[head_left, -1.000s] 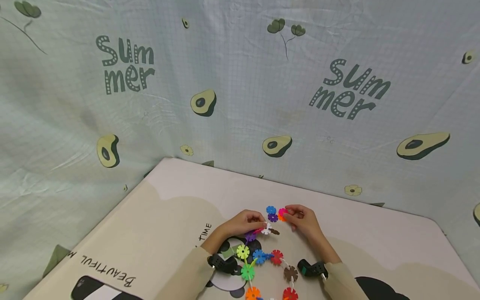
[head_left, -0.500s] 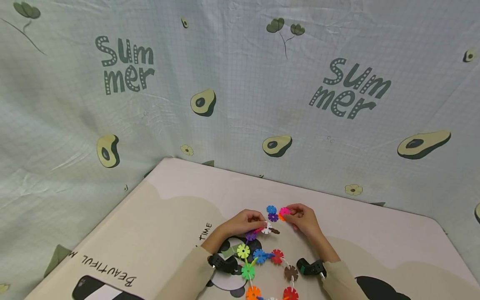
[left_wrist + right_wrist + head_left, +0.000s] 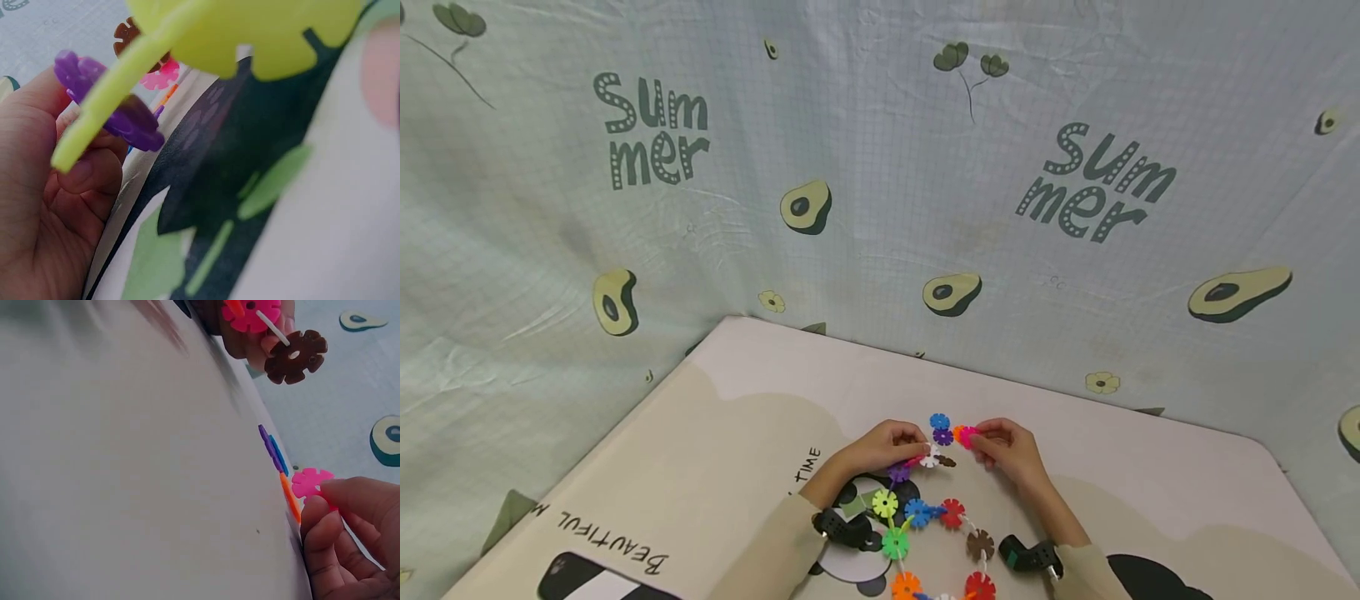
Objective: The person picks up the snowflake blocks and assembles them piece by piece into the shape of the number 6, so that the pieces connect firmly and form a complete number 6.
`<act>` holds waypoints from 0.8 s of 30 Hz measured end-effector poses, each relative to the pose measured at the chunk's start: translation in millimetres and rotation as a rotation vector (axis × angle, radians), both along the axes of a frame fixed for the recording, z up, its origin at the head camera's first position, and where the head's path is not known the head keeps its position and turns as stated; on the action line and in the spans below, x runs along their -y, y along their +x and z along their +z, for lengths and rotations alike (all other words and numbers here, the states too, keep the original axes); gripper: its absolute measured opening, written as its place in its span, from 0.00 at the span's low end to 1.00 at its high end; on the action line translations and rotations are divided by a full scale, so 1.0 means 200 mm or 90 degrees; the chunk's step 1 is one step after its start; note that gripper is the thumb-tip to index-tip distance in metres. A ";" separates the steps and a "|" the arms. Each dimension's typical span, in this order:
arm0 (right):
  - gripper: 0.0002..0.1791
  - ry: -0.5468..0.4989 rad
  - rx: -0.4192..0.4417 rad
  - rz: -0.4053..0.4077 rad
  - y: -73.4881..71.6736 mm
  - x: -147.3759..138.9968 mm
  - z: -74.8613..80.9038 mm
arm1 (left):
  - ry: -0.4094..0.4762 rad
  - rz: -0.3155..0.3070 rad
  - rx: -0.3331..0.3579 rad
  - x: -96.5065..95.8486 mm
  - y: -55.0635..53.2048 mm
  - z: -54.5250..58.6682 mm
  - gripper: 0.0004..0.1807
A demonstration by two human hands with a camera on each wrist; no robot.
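Observation:
My left hand (image 3: 891, 444) grips the end of a chain of notched plastic snowflake discs, at a pink and a white disc (image 3: 929, 456). A brown disc (image 3: 296, 357) sticks out at the chain's tip. Behind the fingers hang a purple disc (image 3: 109, 100) and a yellow one (image 3: 262, 37). Between thumb and forefinger, my right hand (image 3: 1009, 450) pinches a loose pink disc (image 3: 312, 484). Beside that disc, an orange disc (image 3: 290, 499) lies flat on the table.
Loose blue (image 3: 939, 422) and purple (image 3: 943, 437) discs lie between the hands, toward the back. The chain curves toward the front through green (image 3: 895, 543), orange (image 3: 907, 586), red (image 3: 952, 513) and dark brown (image 3: 981, 545) discs. A printed cloth (image 3: 880, 250) hangs behind the table (image 3: 820, 367).
My right hand has shifted slightly toward the front with the pink disc, which now stands to the right of the orange one. My left hand keeps its hold on the chain.

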State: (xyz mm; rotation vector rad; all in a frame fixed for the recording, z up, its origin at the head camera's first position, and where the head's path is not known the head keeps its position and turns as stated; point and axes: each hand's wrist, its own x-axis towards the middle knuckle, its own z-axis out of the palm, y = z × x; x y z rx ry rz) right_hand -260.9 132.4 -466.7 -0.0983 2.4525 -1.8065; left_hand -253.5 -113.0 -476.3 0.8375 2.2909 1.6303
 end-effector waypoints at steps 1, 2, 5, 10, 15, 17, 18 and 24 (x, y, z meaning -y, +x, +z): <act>0.14 -0.002 0.004 0.004 0.01 0.00 0.00 | -0.002 0.001 0.001 0.00 0.00 0.00 0.09; 0.14 -0.005 0.007 0.010 0.01 -0.01 0.00 | -0.005 0.003 0.002 0.00 0.00 0.00 0.09; 0.16 -0.023 0.023 0.030 0.04 -0.02 -0.01 | -0.014 0.009 0.001 0.00 0.01 0.00 0.09; 0.17 -0.064 0.058 0.041 0.07 -0.03 -0.01 | -0.025 0.017 0.005 0.01 0.01 0.01 0.10; 0.16 -0.102 0.077 0.065 0.09 -0.03 -0.01 | -0.023 0.018 0.012 0.01 0.01 0.01 0.10; 0.17 -0.110 0.078 0.085 0.10 -0.04 -0.02 | -0.022 0.019 0.012 0.00 0.01 0.01 0.10; 0.17 -0.112 0.078 0.094 0.10 -0.04 -0.02 | -0.022 0.020 0.011 0.00 0.01 0.01 0.10; 0.15 -0.131 0.083 0.121 0.11 -0.04 -0.02 | -0.027 0.023 0.002 0.00 0.01 0.01 0.10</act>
